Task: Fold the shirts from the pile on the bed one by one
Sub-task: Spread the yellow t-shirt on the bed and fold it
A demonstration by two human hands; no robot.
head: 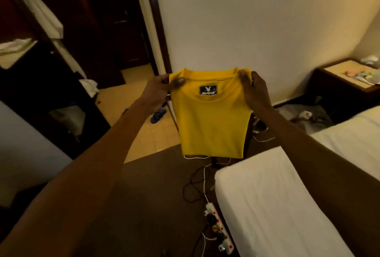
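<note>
Through the head camera I had the yellow shirt (209, 125) held up in the air over the floor (156, 184). It was clear of the bed (287, 205), which lay to the right and lower. The left hand (156, 92) pinched the shirt's left upper corner beside the collar, with the thumb (178, 81) on the near face and the other fingers curled behind the cloth. The right hand (258, 90) pinched the opposite corner in the same way. Both grips sat about level with each other. The shirt hung straight down from the fingers, so its long axis ran vertically from the collar to the lower edge. The neck label (208, 90) faced me. The body showed as a narrow panel with no sleeves at the sides; I judged them to be turned in behind, though the back face was hidden. I judged the step in hand to be the lengthwise fold, collar to lower edge. That move turned on one relation: the cloth lay wholly below the fingers, and the bed was nearer the right hand than the left. I judged that the shirt would need carrying right and down to reach the mattress. The pile was not in view. A power strip (219, 230) and cords lay on the floor beside the bed.
</note>
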